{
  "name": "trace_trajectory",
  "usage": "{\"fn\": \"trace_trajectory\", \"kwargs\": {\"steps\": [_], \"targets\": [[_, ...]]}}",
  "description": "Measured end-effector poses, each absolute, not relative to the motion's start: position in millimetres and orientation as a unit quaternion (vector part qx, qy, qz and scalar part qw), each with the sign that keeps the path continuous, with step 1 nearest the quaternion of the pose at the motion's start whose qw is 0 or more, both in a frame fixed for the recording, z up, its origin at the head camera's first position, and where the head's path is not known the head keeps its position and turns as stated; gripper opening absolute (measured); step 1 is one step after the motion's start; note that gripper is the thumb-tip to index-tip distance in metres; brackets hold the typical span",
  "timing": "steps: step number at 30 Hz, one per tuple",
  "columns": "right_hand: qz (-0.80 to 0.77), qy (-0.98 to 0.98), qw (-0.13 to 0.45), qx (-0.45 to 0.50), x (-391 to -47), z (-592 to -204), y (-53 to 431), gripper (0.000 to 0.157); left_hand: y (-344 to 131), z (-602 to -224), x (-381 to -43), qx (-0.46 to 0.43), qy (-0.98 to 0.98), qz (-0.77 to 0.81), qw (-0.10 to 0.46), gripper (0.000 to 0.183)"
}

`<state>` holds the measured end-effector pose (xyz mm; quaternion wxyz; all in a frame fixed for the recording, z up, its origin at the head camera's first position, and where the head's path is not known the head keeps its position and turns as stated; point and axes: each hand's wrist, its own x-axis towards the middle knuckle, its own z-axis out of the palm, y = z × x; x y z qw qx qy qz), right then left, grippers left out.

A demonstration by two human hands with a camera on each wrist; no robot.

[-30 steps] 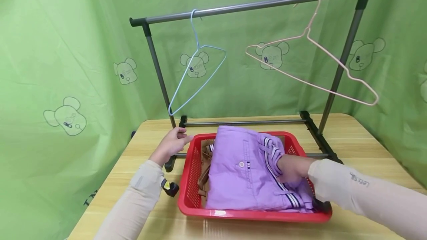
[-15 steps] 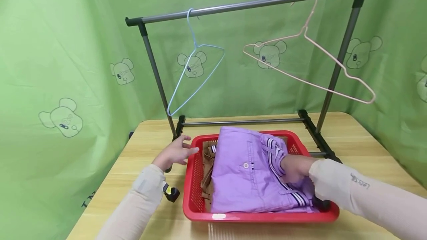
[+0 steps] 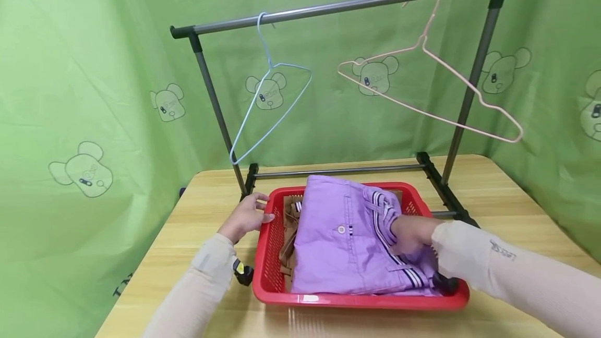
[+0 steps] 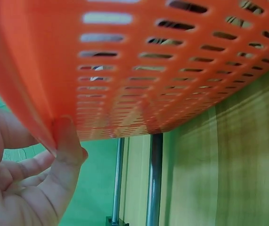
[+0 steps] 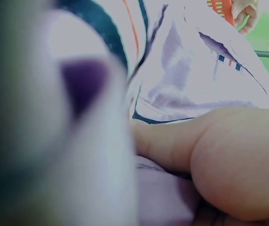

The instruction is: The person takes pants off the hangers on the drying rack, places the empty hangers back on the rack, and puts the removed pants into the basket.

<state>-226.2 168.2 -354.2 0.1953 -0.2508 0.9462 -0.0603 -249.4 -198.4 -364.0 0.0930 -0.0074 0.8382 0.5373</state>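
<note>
Folded purple trousers with a buttoned pocket and a striped waistband lie in a red perforated basket. My right hand grips them at the waistband. Its thumb presses into the cloth in the right wrist view, while most of its fingers are hidden in the folds. On the basket's left side, my left hand holds the rim. The left wrist view shows its thumb on one side of the rim and the other fingers behind it. Brown cloth shows beside the trousers, under their left edge.
Behind the basket stands a dark metal garment rack on the wooden table. A blue hanger hangs at its left and a pink hanger at its right. Green printed curtain surrounds the table.
My left hand has come from beside the basket onto its left rim and taken hold of it. My right hand keeps its grip on the trousers. The head view has shifted slightly.
</note>
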Motion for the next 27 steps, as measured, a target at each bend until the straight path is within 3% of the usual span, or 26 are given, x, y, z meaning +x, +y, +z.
{"fn": "trace_trajectory", "kwargs": {"steps": [22, 27], "targets": [[-0.073, 0.947, 0.215, -0.228, -228.6, -347.7, 163.5, 0.028, -208.2, -362.5, -250.6, -0.012, 0.842, 0.529, 0.107, 0.043], [-0.092, 0.945, 0.194, -0.249, -227.6, -343.8, 168.7, 0.029, -210.0, -365.9, -249.6, -0.010, 0.838, 0.533, 0.114, 0.045]]}}
